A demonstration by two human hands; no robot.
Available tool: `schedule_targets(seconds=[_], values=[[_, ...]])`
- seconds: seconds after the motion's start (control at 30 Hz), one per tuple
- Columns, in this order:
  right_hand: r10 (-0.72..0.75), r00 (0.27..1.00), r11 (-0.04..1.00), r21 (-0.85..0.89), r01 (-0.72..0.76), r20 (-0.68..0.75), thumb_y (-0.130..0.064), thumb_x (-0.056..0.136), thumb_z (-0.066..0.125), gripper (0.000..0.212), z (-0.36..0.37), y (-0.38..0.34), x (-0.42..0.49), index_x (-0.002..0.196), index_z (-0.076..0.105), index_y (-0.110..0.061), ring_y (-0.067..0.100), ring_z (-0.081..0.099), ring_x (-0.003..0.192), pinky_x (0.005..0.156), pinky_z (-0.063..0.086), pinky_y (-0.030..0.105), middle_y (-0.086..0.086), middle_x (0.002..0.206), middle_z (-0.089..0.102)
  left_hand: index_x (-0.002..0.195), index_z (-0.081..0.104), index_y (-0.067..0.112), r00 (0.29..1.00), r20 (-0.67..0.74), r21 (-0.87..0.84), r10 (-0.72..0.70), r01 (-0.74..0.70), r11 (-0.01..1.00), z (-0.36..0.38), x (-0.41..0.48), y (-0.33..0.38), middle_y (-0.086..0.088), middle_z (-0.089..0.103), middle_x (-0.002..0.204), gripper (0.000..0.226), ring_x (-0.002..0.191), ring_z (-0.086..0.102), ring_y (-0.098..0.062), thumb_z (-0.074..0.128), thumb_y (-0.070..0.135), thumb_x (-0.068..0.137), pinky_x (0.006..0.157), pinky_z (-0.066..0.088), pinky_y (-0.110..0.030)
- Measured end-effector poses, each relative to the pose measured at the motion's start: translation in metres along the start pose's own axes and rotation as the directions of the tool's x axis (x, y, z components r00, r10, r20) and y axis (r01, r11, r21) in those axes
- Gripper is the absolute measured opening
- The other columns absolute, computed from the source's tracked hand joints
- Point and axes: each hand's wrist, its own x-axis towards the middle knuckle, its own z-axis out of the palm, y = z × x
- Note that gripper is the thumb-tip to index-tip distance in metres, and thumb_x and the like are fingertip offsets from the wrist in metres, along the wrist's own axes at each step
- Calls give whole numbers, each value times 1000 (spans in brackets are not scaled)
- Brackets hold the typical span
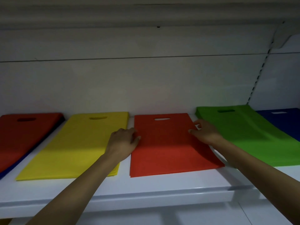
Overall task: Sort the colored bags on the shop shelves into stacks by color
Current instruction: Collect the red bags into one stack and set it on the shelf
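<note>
Flat bags with cut-out handles lie in a row on a white shelf (pixel 146 190). In the middle is a red stack (pixel 167 151). My left hand (pixel 123 142) rests on its left edge with fingers bent. My right hand (pixel 204 132) touches its right edge, thumb and fingers lightly curled at the border. A yellow stack (pixel 78 143) lies to the left, a green stack (pixel 246 133) to the right. At the far left a red bag (pixel 21 137) lies on blue ones (pixel 9 171). A blue stack (pixel 282 120) sits at the far right.
The white back wall (pixel 129 82) rises behind the bags, and another shelf hangs overhead. A slotted upright (pixel 261 67) stands at the right. The shelf's front lip runs across below my forearms.
</note>
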Motion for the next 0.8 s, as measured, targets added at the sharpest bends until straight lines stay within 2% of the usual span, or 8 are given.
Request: schedule_targets(seconds=[0.13, 0.33, 0.4, 0.47, 0.57, 0.63, 0.73, 0.8], values=[[-93, 995, 982, -164, 95, 23, -28, 86, 68, 37, 5, 2, -3, 118, 62, -11, 24, 57, 113, 86, 41, 26, 9, 122, 62, 109, 68, 25, 1000, 14, -8, 25, -24, 1000, 4, 2, -4, 4, 69, 107, 41, 99, 61, -19, 42, 50, 90, 78, 46, -30], [-181, 983, 930, -319, 181, 28, -34, 91, 58, 32, 8, 4, -4, 111, 70, -12, 27, 60, 107, 88, 46, 30, 9, 115, 67, 107, 69, 24, 999, 13, 1, 33, -33, 999, 5, 2, -4, 3, 68, 107, 47, 97, 60, -19, 35, 50, 86, 79, 47, -33], [-200, 979, 902, -384, 197, 32, -38, 93, 53, 34, 11, 6, -4, 110, 68, -13, 29, 59, 105, 85, 46, 31, 11, 113, 66, 105, 69, 22, 999, 8, -20, 37, -37, 999, 4, 1, -3, 2, 67, 108, 49, 97, 60, -20, 34, 51, 85, 79, 47, -33], [-211, 976, 867, -453, 209, 45, -39, 94, 48, 36, 14, 5, -4, 109, 66, -11, 30, 56, 105, 84, 44, 31, 14, 113, 62, 103, 70, 18, 1000, 4, -93, 31, -31, 995, 3, 1, -2, -1, 65, 112, 42, 100, 57, -22, 41, 46, 91, 80, 45, -32], [-231, 972, 821, -526, 222, 49, -38, 96, 47, 36, 9, -8, -3, 110, 61, -8, 32, 51, 111, 86, 42, 31, 16, 118, 55, 104, 68, 12, 999, -15, -248, -38, 33, 968, -2, 4, -1, -6, 64, 115, 34, 106, 55, -24, 47, 36, 96, 82, 39, -28], [-270, 963, 799, -552, 239, 27, -37, 96, 46, 36, 4, -24, -1, 114, 59, -10, 32, 50, 114, 87, 43, 34, 15, 121, 54, 107, 68, 12, 996, -22, -303, -87, 76, 950, -8, 6, 0, -8, 64, 115, 34, 107, 56, -24, 46, 35, 96, 85, 41, -29], [-358, 933, 756, -582, 300, 15, -41, 96, 42, 37, 1, -51, 2, 116, 56, -14, 30, 52, 111, 86, 42, 36, 11, 118, 58, 110, 67, 15, 997, -32, -266, -75, 64, 962, -26, 13, -2, -8, 65, 116, 51, 109, 57, -27, 35, 46, 86, 87, 44, -32], [-423, 906, 724, -592, 354, 24, -44, 96, 41, 37, 4, -68, 3, 114, 54, -14, 30, 55, 107, 84, 41, 36, 10, 116, 60, 112, 65, 18, 997, -51, -186, -50, 40, 982, -41, 19, -8, -5, 65, 117, 46, 111, 58, -26, 34, 45, 91, 87, 46, -33]])
